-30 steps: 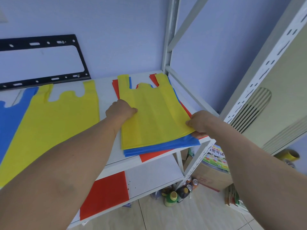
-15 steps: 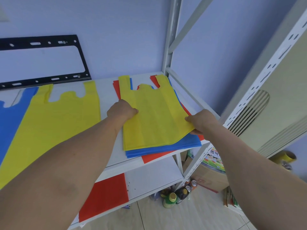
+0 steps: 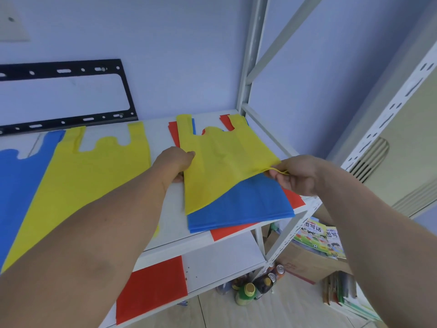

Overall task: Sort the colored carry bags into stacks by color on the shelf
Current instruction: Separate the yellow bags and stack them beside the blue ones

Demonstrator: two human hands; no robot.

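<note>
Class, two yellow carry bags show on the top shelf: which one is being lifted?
The right-hand yellow bag, atop the blue bags: the right hand pinches its raised corner, the left hand its other edge. The left yellow bag lies flat, untouched.

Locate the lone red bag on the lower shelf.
The red bag lies flat on the lower shelf, bottom centre of the head view, below the left forearm.

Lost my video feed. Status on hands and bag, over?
Both hands grip the top yellow bag: left hand side edge, right hand lifting corner. Blue bag underneath. Nothing obstructing.
</note>
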